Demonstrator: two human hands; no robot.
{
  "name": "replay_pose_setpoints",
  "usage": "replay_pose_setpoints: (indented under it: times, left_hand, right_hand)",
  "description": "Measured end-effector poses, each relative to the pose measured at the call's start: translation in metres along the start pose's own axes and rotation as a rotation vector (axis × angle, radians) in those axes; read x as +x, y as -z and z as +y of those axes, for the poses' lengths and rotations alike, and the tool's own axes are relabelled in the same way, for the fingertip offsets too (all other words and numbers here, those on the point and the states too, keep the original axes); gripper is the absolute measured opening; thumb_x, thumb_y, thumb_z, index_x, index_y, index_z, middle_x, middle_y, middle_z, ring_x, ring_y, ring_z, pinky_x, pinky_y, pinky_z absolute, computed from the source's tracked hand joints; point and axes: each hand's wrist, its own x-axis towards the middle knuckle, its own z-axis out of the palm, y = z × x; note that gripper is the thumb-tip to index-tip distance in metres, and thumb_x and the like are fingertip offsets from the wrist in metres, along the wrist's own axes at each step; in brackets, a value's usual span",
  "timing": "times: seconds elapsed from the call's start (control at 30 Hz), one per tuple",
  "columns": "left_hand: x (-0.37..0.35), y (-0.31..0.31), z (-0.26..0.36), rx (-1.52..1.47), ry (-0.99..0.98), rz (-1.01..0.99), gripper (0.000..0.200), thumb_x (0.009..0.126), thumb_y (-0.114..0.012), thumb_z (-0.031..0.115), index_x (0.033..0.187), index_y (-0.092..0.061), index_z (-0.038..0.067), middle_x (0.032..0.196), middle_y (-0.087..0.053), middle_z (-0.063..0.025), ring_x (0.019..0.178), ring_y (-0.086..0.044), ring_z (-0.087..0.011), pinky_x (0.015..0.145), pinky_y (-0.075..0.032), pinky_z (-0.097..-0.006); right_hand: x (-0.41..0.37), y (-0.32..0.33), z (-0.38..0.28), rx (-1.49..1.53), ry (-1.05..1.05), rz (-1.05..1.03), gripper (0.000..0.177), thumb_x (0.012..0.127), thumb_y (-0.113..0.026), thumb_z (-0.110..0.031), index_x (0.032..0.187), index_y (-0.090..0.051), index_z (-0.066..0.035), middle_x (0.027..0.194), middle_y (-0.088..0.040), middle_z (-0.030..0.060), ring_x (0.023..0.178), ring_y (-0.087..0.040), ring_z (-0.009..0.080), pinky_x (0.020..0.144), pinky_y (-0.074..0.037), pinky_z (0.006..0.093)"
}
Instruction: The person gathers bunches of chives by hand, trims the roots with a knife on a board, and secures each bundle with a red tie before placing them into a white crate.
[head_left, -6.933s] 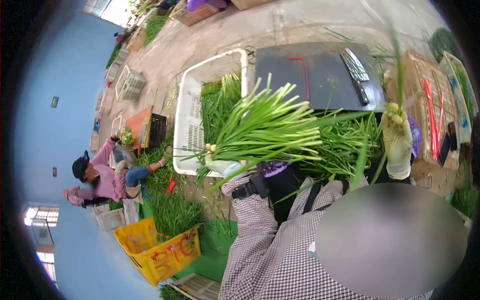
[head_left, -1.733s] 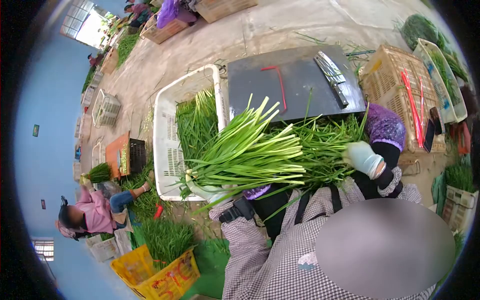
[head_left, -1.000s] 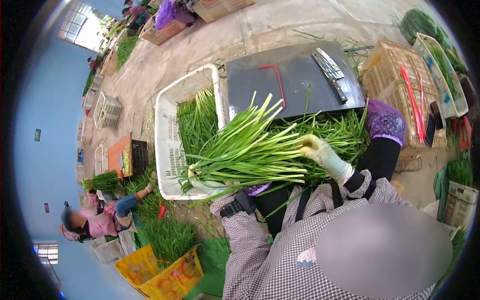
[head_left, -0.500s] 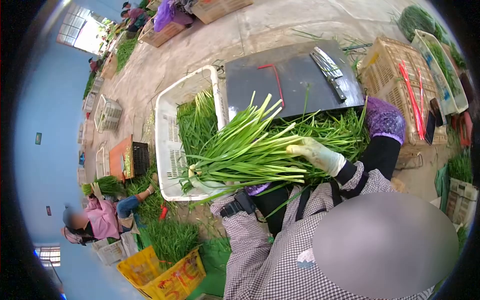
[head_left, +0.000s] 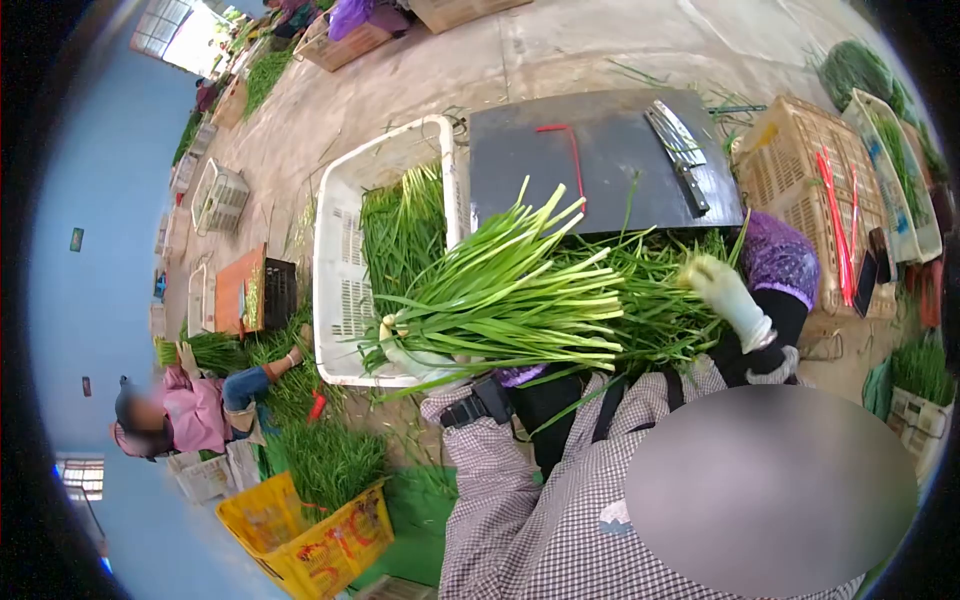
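Note:
My left hand (head_left: 412, 352), in a pale glove, is closed round a thick bunch of green garlic chives (head_left: 510, 285). The bunch fans out to the right, its pale stalk ends pointing up and right. My right hand (head_left: 727, 298), also gloved, hovers over the loose chives (head_left: 660, 285) piled by my lap, fingertips down at the leaves; its fingers are smeared by motion. Beneath the bunch stands a white plastic crate (head_left: 333, 250) with more chives laid inside it. A black watch or strapped device sits at my left wrist.
A dark board (head_left: 600, 150) lies ahead, bearing a knife (head_left: 683, 165) and a red strip (head_left: 572, 150). To the right stands a tan crate (head_left: 800, 190) with red ties (head_left: 832, 220) and a phone on it. A yellow crate (head_left: 320, 545) and a seated co-worker (head_left: 200, 410) are at left.
My right hand has left the stalk ends of the bunch and moved right, over the loose chives. My left hand keeps hold of the bunch. The view has shifted slightly.

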Motion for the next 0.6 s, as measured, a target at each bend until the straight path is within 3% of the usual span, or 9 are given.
replay_pose_setpoints:
  times: [0.03,0.1,0.13,0.17,0.27,0.37,0.43,0.47,0.6]
  left_hand:
    - [0.0,-0.006,0.01,-0.003,0.0,0.007,0.071,0.094,-0.072,0.059,0.148,-0.05,0.017,0.138,-0.06,-0.0069,0.122,-0.061,-0.026,0.105,-0.055,-0.0469]
    - [0.003,-0.021,0.043,-0.626,0.461,-0.115,0.035,0.102,-0.065,0.048,0.125,-0.068,0.023,0.122,-0.069,0.0036,0.112,-0.064,-0.0185,0.098,-0.057,-0.0422]
    - [0.001,-0.049,0.058,-0.547,0.478,0.15,0.026,0.101,-0.064,0.05,0.11,-0.075,0.028,0.108,-0.072,0.0085,0.1,-0.066,-0.0133,0.087,-0.058,-0.0374]
    - [-0.002,-0.052,0.061,-0.55,0.477,0.145,0.026,0.101,-0.064,0.05,0.11,-0.075,0.028,0.108,-0.072,0.0085,0.1,-0.066,-0.0133,0.087,-0.058,-0.0374]
    - [-0.005,-0.059,0.071,-0.639,0.45,0.052,0.027,0.101,-0.064,0.051,0.106,-0.075,0.027,0.105,-0.072,0.0106,0.095,-0.065,-0.0127,0.083,-0.058,-0.036]
    - [0.003,-0.061,0.078,-0.642,0.477,0.237,0.026,0.1,-0.065,0.051,0.105,-0.074,0.028,0.103,-0.07,0.0115,0.093,-0.064,-0.0127,0.08,-0.058,-0.0352]
    - [0.004,-0.054,0.088,-0.846,0.642,-0.059,0.023,0.1,-0.066,0.049,0.104,-0.074,0.028,0.099,-0.069,0.0115,0.092,-0.063,-0.0125,0.08,-0.058,-0.0356]
    - [0.0,-0.056,0.088,-0.769,0.618,0.042,0.021,0.099,-0.068,0.047,0.104,-0.074,0.027,0.094,-0.067,0.0131,0.087,-0.062,-0.0094,0.077,-0.057,-0.0322]
    - [0.005,-0.052,0.08,-0.88,0.591,0.097,0.019,0.099,-0.069,0.044,0.104,-0.073,0.026,0.092,-0.066,0.0146,0.085,-0.062,-0.006,0.075,-0.056,-0.0288]
  right_hand:
    - [-0.001,0.003,-0.026,-0.006,0.003,-0.004,0.025,0.103,-0.065,-0.029,0.108,-0.074,-0.006,0.105,-0.071,0.0139,0.093,-0.068,0.0271,0.09,-0.055,0.039]
    - [-0.01,-0.004,-0.082,-0.386,0.347,0.314,0.022,0.094,-0.074,-0.026,0.11,-0.077,-0.012,0.1,-0.07,0.0105,0.094,-0.068,0.0327,0.081,-0.055,0.0443]
    - [-0.003,-0.015,-0.096,-0.351,0.463,0.29,0.022,0.093,-0.075,-0.025,0.11,-0.077,-0.012,0.101,-0.069,0.0097,0.093,-0.068,0.0321,0.081,-0.055,0.0442]
    - [0.005,-0.029,-0.109,-0.316,0.582,0.265,0.022,0.092,-0.075,-0.024,0.11,-0.077,-0.013,0.101,-0.068,0.0089,0.092,-0.067,0.0315,0.08,-0.054,0.0441]
    - [0.036,-0.081,-0.14,-0.279,0.66,0.174,0.021,0.091,-0.075,-0.026,0.107,-0.077,-0.012,0.098,-0.067,0.0079,0.094,-0.066,0.0298,0.084,-0.051,0.0432]
    - [0.058,-0.117,-0.149,-0.184,0.666,0.13,0.013,0.088,-0.075,-0.022,0.094,-0.073,-0.011,0.093,-0.066,0.0087,0.096,-0.065,0.031,0.085,-0.049,0.044]
    - [0.066,-0.128,-0.15,-0.267,0.679,0.089,0.013,0.089,-0.075,-0.022,0.092,-0.071,-0.01,0.094,-0.066,0.0083,0.096,-0.065,0.0297,0.085,-0.049,0.0438]
    - [0.067,-0.132,-0.148,-0.351,0.696,0.098,0.013,0.089,-0.074,-0.022,0.092,-0.071,-0.01,0.094,-0.065,0.0082,0.096,-0.065,0.0295,0.085,-0.049,0.0438]
    - [0.062,-0.124,-0.162,-0.449,0.796,0.227,0.012,0.087,-0.074,-0.021,0.091,-0.069,-0.01,0.093,-0.063,0.0082,0.092,-0.064,0.0301,0.084,-0.049,0.0434]
